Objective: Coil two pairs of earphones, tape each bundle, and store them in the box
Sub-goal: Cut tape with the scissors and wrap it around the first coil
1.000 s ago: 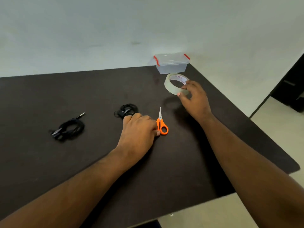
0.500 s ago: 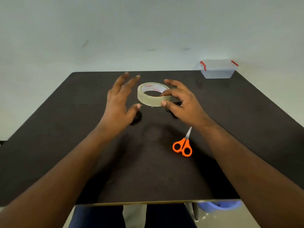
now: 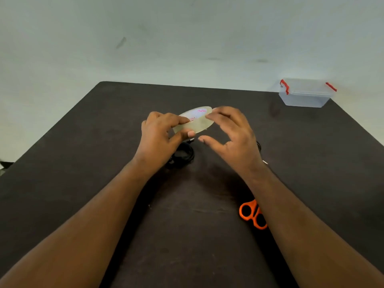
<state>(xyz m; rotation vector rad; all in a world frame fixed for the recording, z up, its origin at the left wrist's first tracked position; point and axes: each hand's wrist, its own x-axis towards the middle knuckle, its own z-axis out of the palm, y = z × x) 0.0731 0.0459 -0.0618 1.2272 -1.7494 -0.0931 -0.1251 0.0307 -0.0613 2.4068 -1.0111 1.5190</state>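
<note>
Worktop [image 3: 83, 183]: dark surface, filling the lower frame, carrying every item listed

Left hand [image 3: 160, 138]: centre-left of frame, raised above the worktop; its grip is pinching the tape roll [image 3: 194, 121] between thumb and forefingers at the roll's left edge, apparently steadying it so the other hand can search for the loose end

Tape roll: clear, red lettering on the core, hanging tilted at frame centre, off the worktop, between both hands

Earphone bundle [image 3: 182, 155]: black coil lying on the worktop just below the left hand, partly hidden by it; seemingly lying close so tape can go straight onto it; no tape is showing on it

Right hand [image 3: 230, 136]: centre-right of frame; fingers are loosely curved, fingertips touching or nearly touching the roll's right edge, thumb standing apart beneath; the grip is looking released, grasping nothing firmly, probably feeling for the tape end

Second earphone bundle [image 3: 258, 145]: only a dark sliver is peeking out behind the right wrist; its condition cannot be told

Scissors [image 3: 252, 215]: orange handles lying lower right, half under the right forearm, within reach for cutting

Box [image 3: 305, 94]: clear, red clasps, lid on, sitting at upper right corner of the worktop, well apart, awaiting the bundles
</note>
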